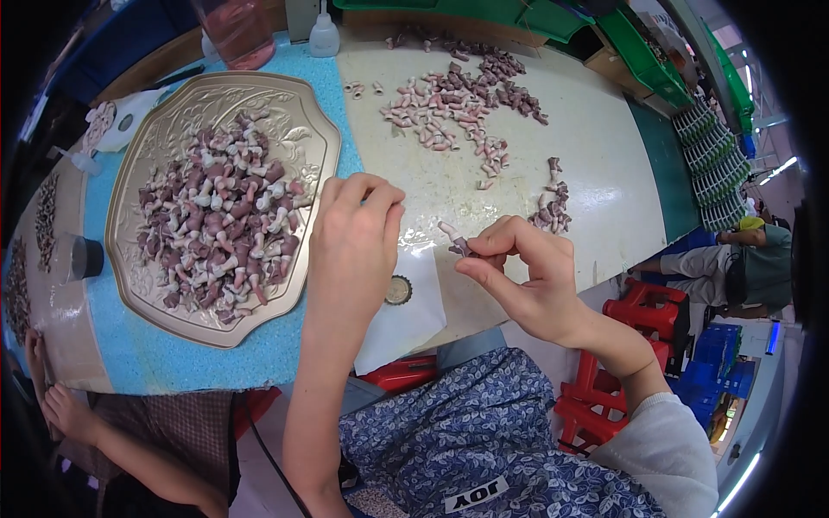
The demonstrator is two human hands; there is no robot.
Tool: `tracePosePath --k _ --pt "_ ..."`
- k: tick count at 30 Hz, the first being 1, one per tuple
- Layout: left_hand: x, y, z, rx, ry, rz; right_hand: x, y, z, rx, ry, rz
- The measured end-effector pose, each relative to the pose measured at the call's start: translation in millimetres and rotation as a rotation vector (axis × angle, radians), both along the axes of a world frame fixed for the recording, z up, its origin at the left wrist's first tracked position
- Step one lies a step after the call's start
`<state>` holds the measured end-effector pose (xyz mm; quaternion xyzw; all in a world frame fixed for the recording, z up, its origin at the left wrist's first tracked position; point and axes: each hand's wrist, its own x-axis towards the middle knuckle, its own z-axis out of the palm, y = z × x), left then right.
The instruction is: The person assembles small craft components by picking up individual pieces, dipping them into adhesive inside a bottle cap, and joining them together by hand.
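Between thumb and forefinger, my right hand point(537, 281) pinches a small painted figurine part point(451, 235), with a pale, narrow upper end and a purple-brown lower end. My left hand point(356, 226) is beside the right rim of a gold embossed tray point(129, 177), its fingers curled and closed; whatever they hold, if anything, is hidden. Heaped on that tray are many similar joined parts point(220, 216) in purple, white and pink. Loose pink parts point(432, 116) and purple parts point(496, 78) are spread on the table beyond my hands, and a small purple cluster point(551, 207) sits past my right hand.
A bottle cap point(398, 290) rests on white paper point(414, 324) below my hands. Toward the back stand a squeeze bottle point(324, 36) and a clear container of pinkish liquid point(237, 34). At left are a dark cup point(82, 257) and another person's hand point(69, 414). Red stools point(596, 393) stand at right.
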<state>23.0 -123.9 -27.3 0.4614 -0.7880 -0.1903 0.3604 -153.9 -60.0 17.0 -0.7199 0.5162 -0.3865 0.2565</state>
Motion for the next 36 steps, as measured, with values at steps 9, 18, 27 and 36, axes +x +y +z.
tracePosePath --k 9,18,27,36 --pt "4.2 16.0 5.6 0.097 0.145 0.152 5.2 -19.7 -18.6 0.087 -0.065 -0.093" --pt "14.3 28.9 14.3 -0.005 0.370 0.327 16.1 0.0 -13.7 0.212 -0.108 0.029" --pt "44.0 114.7 7.5 0.466 0.867 0.442 32.8 -5.6 -23.0 0.038 0.128 0.210" --pt "29.8 124.8 8.1 0.572 1.029 0.458 41.1 -9.2 -11.0 0.001 0.381 0.293"
